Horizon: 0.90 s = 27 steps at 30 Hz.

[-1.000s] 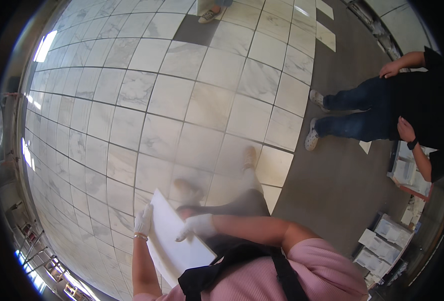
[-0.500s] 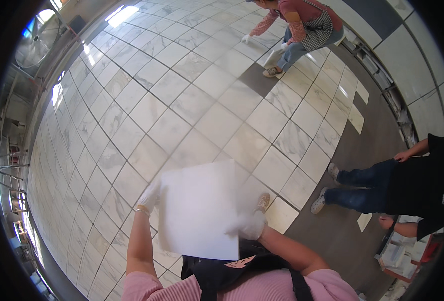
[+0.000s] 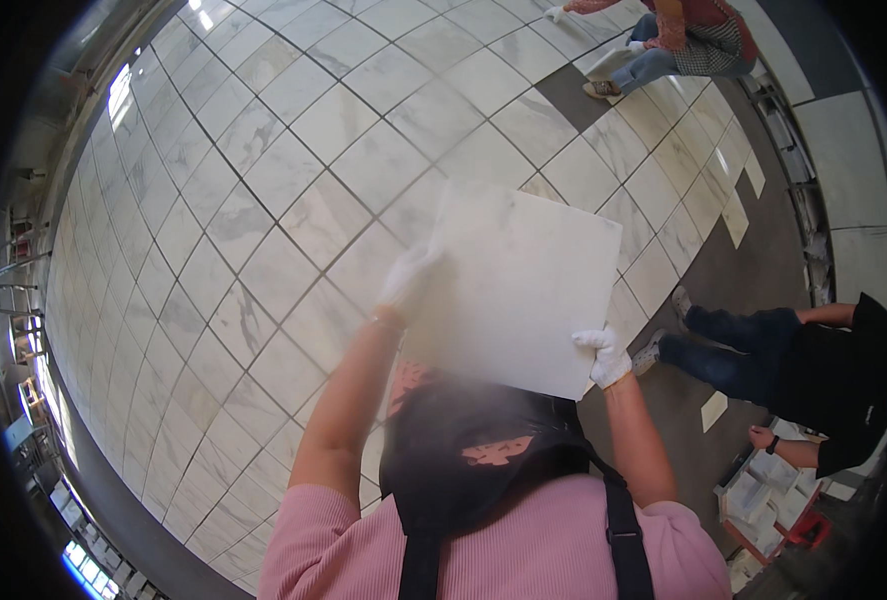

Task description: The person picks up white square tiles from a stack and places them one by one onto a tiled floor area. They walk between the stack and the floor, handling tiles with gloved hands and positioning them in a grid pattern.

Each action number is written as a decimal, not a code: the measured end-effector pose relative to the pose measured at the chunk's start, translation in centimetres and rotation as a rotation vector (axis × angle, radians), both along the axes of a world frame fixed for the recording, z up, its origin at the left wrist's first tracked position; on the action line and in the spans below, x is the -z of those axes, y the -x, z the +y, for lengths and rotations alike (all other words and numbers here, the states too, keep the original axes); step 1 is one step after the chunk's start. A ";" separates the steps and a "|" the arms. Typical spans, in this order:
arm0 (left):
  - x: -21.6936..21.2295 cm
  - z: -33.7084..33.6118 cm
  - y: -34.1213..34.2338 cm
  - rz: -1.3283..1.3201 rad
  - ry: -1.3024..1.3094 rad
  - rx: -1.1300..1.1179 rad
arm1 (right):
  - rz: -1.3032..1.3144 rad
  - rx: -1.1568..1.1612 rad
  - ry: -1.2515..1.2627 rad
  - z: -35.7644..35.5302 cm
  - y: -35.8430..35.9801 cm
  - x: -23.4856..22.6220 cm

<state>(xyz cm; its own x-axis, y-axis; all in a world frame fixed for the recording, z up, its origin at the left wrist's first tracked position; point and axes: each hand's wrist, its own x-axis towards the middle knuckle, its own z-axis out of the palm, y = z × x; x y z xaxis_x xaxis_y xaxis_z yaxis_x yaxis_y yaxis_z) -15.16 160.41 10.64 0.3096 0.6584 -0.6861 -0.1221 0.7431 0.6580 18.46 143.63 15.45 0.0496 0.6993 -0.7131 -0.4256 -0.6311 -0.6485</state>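
A white square marble tile (image 3: 528, 290) is held up in front of my body, above the laid floor tiles (image 3: 303, 210). White gloves cover both my hands. My left hand (image 3: 415, 275), smeared by motion, grips the tile's left edge; its fingertips are hard to make out. Near the lower right corner, my right hand (image 3: 603, 356) is closed round the edge, with fingers on the face turned up to me. The tile hides part of the floor beneath it.
At the upper right a crouching person (image 3: 708, 45) holds a light tile (image 3: 613, 62) beside a dark square gap (image 3: 573, 97). Another person in black (image 3: 823, 350) stands at the right on dark floor (image 3: 773, 265). A crate with pale pieces (image 3: 763, 500) stands at the lower right.
The tile has moved right and farther from me, and it has turned. My right hand shows more clearly on its edge. The surroundings have shifted in view.
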 end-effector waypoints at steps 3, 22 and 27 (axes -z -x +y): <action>-0.7 1.1 -0.8 -0.047 0.018 0.004 | -0.103 -0.062 -0.025 0.2 0.2 -0.2; 3.6 7.9 -18.5 0.347 -0.615 0.529 | 0.118 0.063 0.000 7.7 -19.7 2.2; 3.6 10.0 -24.1 0.238 -0.552 0.514 | 0.046 0.017 0.102 9.5 -25.4 2.2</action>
